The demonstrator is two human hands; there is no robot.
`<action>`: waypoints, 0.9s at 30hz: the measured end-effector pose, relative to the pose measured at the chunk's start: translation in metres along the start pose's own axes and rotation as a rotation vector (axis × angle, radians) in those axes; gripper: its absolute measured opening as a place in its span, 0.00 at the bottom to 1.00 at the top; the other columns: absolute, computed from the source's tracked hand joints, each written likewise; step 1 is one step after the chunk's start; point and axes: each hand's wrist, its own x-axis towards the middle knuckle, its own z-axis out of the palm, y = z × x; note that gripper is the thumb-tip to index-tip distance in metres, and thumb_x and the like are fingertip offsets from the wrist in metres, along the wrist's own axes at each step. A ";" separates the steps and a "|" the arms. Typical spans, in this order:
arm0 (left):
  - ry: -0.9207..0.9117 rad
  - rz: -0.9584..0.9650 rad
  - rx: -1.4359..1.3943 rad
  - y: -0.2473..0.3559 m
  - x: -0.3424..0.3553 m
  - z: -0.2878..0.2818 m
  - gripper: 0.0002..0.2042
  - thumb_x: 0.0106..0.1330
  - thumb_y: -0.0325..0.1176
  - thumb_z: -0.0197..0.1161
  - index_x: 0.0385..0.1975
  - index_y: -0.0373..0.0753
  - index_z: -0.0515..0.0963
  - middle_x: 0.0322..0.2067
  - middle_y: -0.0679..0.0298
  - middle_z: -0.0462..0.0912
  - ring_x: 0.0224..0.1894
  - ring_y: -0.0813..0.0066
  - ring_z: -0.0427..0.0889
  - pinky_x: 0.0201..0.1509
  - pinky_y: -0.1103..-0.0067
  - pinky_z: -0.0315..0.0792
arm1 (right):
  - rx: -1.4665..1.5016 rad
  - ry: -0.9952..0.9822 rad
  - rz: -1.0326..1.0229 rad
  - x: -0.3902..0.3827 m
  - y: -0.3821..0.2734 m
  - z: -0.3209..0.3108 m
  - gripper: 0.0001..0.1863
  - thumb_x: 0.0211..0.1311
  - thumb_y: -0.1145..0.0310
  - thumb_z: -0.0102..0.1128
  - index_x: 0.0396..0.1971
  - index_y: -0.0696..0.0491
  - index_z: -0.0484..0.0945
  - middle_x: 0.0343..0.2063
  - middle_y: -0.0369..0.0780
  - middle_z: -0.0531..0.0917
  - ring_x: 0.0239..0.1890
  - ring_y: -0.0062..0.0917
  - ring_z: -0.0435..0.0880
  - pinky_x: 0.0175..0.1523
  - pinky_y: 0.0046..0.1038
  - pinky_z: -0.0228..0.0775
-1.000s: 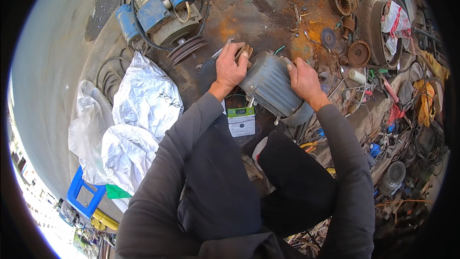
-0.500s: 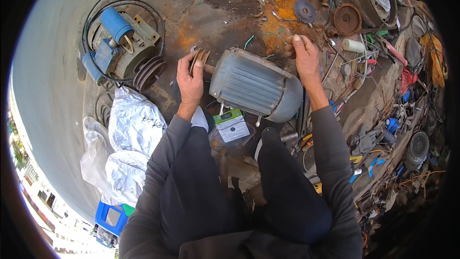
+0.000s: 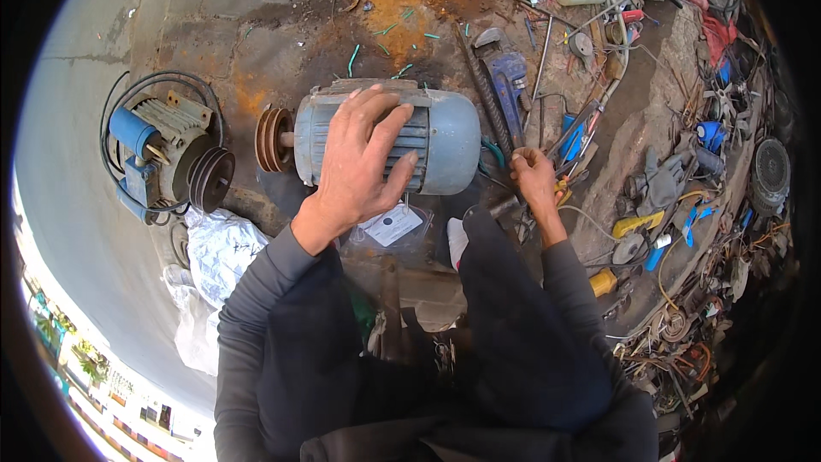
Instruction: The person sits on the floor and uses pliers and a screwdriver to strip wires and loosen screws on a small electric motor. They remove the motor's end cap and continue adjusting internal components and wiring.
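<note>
Steadying the grey-blue electric motor (image 3: pixel 385 133) lying on its side on the rust-stained concrete floor (image 3: pixel 222 26), I am spreading my left hand (image 3: pixel 359 158) flat over its ribbed casing, fingers apart, seemingly to stop it rolling. My right hand (image 3: pixel 534 180) is closing on a small tool I cannot identify, beside the blue pipe wrench (image 3: pixel 509 85). A second motor (image 3: pixel 167 150) is sitting well apart to the left.

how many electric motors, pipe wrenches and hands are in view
Electric motors: 2, the large grey-blue ribbed motor and the smaller blue-capped motor
Blue pipe wrenches: 1
Hands: 2, left hand and right hand
Total: 5
</note>
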 end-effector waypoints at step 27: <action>-0.038 -0.013 0.208 -0.004 -0.003 0.029 0.34 0.57 0.32 0.74 0.67 0.37 0.74 0.66 0.50 0.75 0.74 0.45 0.69 0.78 0.50 0.58 | -0.592 0.252 0.337 -0.042 0.098 -0.080 0.37 0.57 0.46 0.74 0.51 0.65 0.76 0.46 0.64 0.87 0.50 0.57 0.89 0.56 0.48 0.81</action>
